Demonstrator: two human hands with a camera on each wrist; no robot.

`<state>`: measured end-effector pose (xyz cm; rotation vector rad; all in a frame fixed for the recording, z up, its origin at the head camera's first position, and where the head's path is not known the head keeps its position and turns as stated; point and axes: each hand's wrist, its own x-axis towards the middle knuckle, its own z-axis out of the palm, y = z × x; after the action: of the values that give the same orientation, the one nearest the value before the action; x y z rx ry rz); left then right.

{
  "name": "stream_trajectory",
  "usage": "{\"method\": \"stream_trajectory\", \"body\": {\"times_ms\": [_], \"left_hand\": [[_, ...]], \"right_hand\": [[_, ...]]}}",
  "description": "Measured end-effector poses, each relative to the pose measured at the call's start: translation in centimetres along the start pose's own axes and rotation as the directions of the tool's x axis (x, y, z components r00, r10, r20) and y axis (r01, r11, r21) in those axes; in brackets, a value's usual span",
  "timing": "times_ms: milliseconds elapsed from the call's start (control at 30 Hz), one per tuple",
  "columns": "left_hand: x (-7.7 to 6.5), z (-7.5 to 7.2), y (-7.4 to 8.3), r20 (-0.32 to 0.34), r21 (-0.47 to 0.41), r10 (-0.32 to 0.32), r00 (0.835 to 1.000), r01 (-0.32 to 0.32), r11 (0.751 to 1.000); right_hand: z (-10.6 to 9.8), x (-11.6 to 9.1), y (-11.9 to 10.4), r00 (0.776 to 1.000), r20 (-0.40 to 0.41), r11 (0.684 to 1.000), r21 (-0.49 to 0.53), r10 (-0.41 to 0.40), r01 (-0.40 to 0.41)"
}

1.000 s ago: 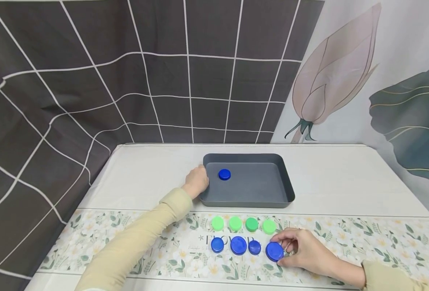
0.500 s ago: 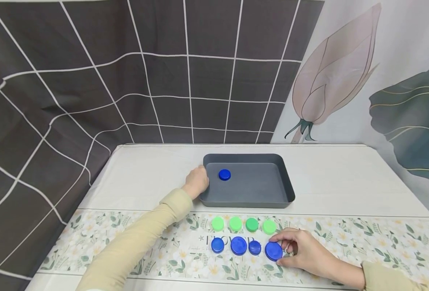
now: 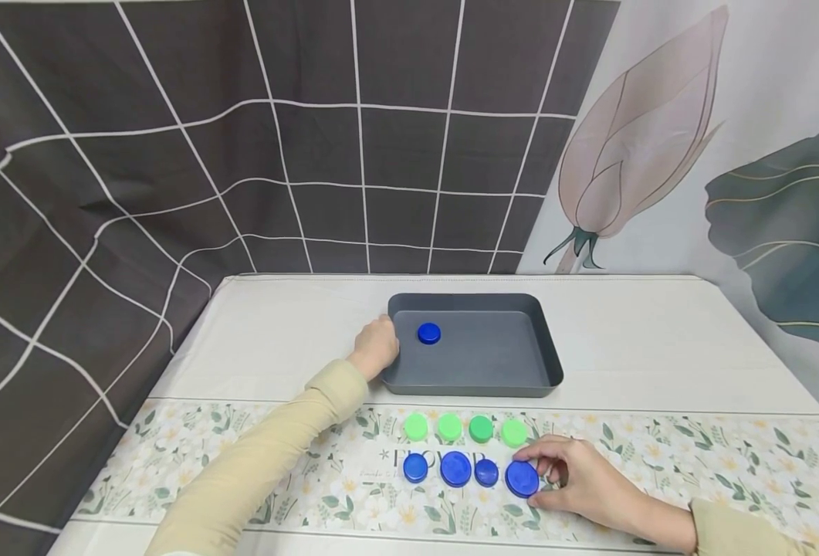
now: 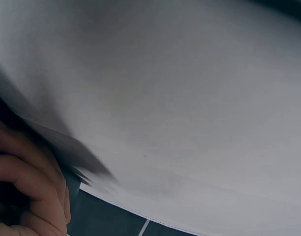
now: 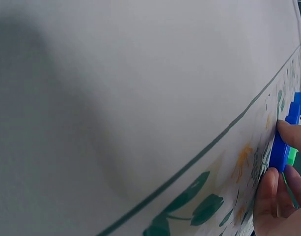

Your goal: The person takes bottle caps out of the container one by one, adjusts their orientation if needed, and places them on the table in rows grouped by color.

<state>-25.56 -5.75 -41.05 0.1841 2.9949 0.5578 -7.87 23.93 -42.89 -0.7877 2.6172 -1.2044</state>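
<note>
In the head view my left hand [image 3: 376, 345] grips the left wall of a dark grey rectangular tray [image 3: 478, 390]. Its curled fingers also show at the lower left of the left wrist view. One blue bottle cap [image 3: 428, 333] lies inside the tray, towards its left. My right hand [image 3: 586, 483] pinches a large blue bottle cap [image 3: 522, 479] between thumb and fingers, at the right end of a blue row. To its left lie a small blue cap [image 3: 486, 472], a large blue cap [image 3: 455, 469] and a medium blue cap [image 3: 415, 467].
Behind the blue row runs a row of several green caps [image 3: 449, 426], one darker green [image 3: 481, 428]. A floral strip [image 3: 353, 494] crosses the white tablecloth [image 3: 291, 332] beneath them. A dark gridded curtain [image 3: 312, 154] hangs at the back.
The large blue cap in my right hand has slid very slightly left. My left hand and the tray stay where they were.
</note>
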Motion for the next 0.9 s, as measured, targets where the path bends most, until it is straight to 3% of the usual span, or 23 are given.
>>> {"method": "stream_trajectory", "body": {"times_ms": [400,900], "left_hand": [[0.2,0.2,-0.1,-0.001,0.006,-0.008,1.000,0.008,1.000],[0.0,0.1,0.0,0.010,-0.004,-0.009,1.000,0.009,1.000]], "right_hand": [[-0.3,0.2,-0.2,0.999,-0.033,0.999,0.031,-0.043,0.044],[-2.5,2.1,-1.8,0.995,-0.090,0.998,0.048,0.033,-0.029]]}}
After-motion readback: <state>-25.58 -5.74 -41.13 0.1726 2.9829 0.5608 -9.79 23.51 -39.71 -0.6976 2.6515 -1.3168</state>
